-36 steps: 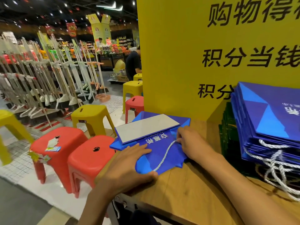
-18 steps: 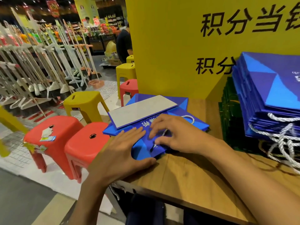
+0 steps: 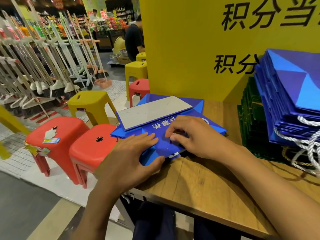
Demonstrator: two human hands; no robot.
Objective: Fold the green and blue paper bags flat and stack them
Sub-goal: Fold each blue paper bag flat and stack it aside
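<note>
blue bag [image 3: 162, 145] is lying on the table [image 3: 199, 184] right in front of the yellow sign [image 3: 190, 49], by the sign's left edge, and it's mostly squashed flat already. its grey base panel [image 3: 154, 111] is folded over on the sign side. left hand [image 3: 131, 158] lies on the end away from the sign with fingers straight and close together, thumb along the near edge. right hand [image 3: 195, 137] is on the middle with fingers bent, tips digging into the paper. it could be pinching the white cord [image 3: 206, 120] under there, but i can't tell.

so i'd say this one's at the crease-pressing stage, not stacked yet. further right along the sign there's a blue stack [image 3: 290, 94] piled over a green stack [image 3: 251, 122], both look done. what's left: finish pressing, then put it on that pile. no unfolded bags in view.
</note>
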